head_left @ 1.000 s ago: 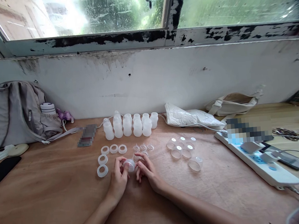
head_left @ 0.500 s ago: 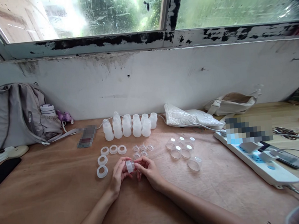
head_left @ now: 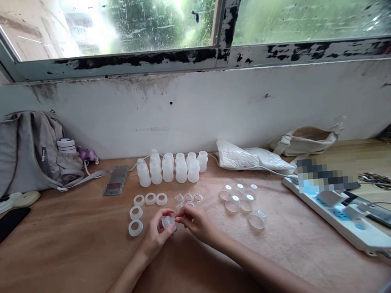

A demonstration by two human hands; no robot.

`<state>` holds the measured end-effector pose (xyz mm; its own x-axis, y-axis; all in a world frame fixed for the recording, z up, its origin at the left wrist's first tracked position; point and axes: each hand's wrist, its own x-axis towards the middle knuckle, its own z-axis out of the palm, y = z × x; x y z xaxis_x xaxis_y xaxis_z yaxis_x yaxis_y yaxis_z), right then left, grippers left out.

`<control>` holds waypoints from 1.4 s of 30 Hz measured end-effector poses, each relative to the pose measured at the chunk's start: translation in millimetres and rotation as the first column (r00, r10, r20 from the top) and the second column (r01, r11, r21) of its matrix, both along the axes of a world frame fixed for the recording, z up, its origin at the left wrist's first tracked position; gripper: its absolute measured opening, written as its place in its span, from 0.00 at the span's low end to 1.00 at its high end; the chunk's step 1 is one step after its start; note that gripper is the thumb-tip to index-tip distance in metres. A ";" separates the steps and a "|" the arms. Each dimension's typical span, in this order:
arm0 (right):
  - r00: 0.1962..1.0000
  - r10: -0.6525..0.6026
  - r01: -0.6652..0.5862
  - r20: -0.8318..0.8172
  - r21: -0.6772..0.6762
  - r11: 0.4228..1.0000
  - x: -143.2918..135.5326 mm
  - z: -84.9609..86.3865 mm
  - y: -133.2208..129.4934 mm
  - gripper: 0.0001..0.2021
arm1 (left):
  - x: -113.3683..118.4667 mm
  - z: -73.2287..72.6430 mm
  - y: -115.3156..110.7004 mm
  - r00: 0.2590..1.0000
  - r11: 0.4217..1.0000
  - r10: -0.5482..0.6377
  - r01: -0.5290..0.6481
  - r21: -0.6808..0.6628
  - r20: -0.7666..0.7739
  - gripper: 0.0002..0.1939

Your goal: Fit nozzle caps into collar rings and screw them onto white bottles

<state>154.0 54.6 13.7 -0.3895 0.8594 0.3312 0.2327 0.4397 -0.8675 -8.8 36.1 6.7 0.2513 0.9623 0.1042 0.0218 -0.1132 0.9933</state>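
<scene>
Left hand curls its grip around a clear ringed piece, right hand pinching at its side, white rings lying just left!

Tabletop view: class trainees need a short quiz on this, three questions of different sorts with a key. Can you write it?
1. True or false: the left hand is empty.
2. Which is tucked into the side of the backpack?
A) a white power strip
B) a bottle
C) a phone
3. Fill in: ____ thick white rings lie on the table.

Key: 1 false; 2 B; 3 five.
</scene>
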 end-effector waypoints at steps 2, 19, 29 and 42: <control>0.984 0.040 -0.072 0.173 0.183 0.980 -0.2 9.0 5.9 0.04 | -3.5 -2.4 1.8 0.995 0.995 -0.008 0.017 0.096 -0.097 0.12; 0.632 -0.465 0.249 0.620 0.405 0.880 -7.8 71.8 193.5 0.14 | -5.0 -2.3 3.4 0.908 0.902 0.304 -0.178 0.394 -0.287 0.09; 0.556 -0.389 0.178 0.735 0.352 0.919 -19.8 65.5 209.5 0.11 | -7.5 -4.2 7.0 0.896 0.891 0.323 -0.179 0.418 -0.304 0.09; 0.686 -0.685 0.500 0.245 0.525 0.689 9.3 116.7 163.4 0.11 | -6.8 0.1 3.8 0.909 0.897 0.347 -0.249 0.366 -0.232 0.09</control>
